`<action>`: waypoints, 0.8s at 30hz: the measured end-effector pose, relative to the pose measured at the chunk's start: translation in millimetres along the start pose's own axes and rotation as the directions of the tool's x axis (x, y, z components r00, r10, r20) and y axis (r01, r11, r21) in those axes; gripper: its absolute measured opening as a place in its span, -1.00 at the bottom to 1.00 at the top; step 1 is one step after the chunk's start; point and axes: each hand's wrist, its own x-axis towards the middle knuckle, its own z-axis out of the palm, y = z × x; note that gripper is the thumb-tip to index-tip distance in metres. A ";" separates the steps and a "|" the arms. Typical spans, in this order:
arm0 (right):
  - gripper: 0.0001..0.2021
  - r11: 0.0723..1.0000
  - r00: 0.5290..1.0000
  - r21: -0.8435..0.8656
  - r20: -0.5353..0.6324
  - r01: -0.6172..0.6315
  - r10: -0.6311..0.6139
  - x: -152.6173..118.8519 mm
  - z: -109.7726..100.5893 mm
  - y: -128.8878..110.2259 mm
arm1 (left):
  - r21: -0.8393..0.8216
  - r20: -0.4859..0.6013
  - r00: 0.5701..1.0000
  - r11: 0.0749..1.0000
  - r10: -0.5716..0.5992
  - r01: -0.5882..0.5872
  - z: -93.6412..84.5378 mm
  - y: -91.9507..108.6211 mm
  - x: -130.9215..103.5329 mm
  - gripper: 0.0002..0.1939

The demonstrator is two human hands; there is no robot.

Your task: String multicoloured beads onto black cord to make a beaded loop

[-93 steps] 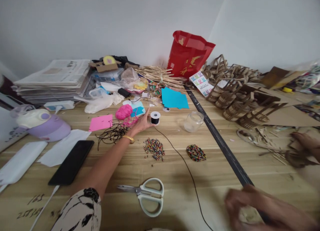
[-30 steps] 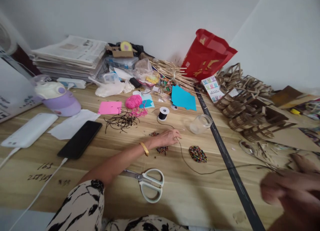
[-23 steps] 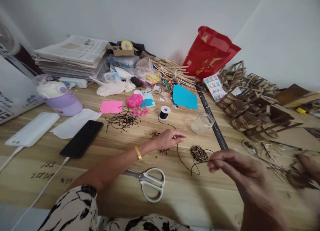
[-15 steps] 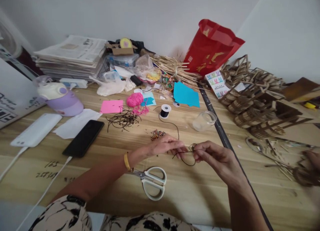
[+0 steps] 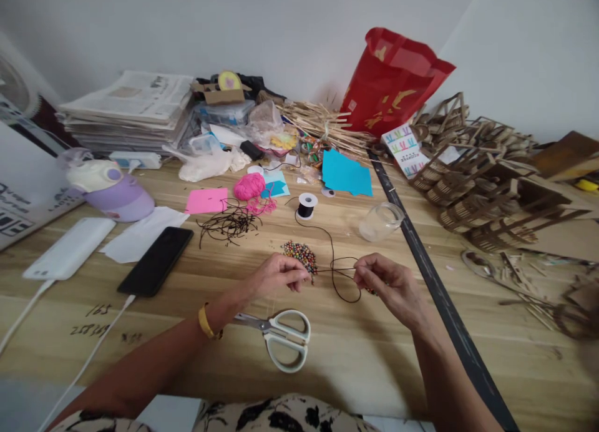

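Black cord [image 5: 333, 248] runs from a white spool [image 5: 306, 206] and loops between my hands. My left hand [image 5: 281, 274] is closed, its thumb and fingers pinched at the end of a taut stretch of cord, beside a pile of multicoloured beads [image 5: 299, 255]. My right hand [image 5: 386, 285] pinches the cord at the other end, with a few beads showing just under its fingers. Scissors with white handles [image 5: 285, 339] lie partly open on the table, nearer to me than my left hand.
A glass jar [image 5: 380, 223] stands behind my right hand. Black cord scraps [image 5: 227, 223], pink yarn [image 5: 249, 186], a black phone [image 5: 156, 260] and a white power bank [image 5: 69, 248] lie left. Small woven baskets [image 5: 486, 201] crowd the right, near a red bag [image 5: 395, 82].
My left hand has moved left, away from my right hand, uncovering the bead pile. The cord between them is now stretched out, and its loop lies more openly on the table.
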 end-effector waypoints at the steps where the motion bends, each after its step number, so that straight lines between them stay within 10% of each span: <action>1: -0.76 0.996 0.999 -0.084 -0.029 0.023 -0.026 0.5 2.4 -1.2 | 0.019 -0.027 0.999 1.000 0.017 -0.016 -0.8 -4.1 -1.4 -0.70; 4: -0.78 0.930 0.973 -0.343 -0.132 0.135 -0.190 0.3 15.2 -11.7 | 0.181 -0.014 0.999 0.983 0.038 -0.035 2.9 -10.3 -6.5 -0.72; 9: -0.78 0.898 0.923 -0.226 0.178 0.377 -0.342 -5.8 43.1 -19.9 | 0.433 -0.029 0.998 0.901 0.059 -0.040 19.1 -2.3 -14.8 -0.76; 24: -0.82 0.863 0.911 -0.314 0.248 0.397 -0.329 7.2 50.5 6.0 | 0.589 -0.052 0.987 0.803 0.149 -0.091 15.5 -5.3 -8.3 -0.75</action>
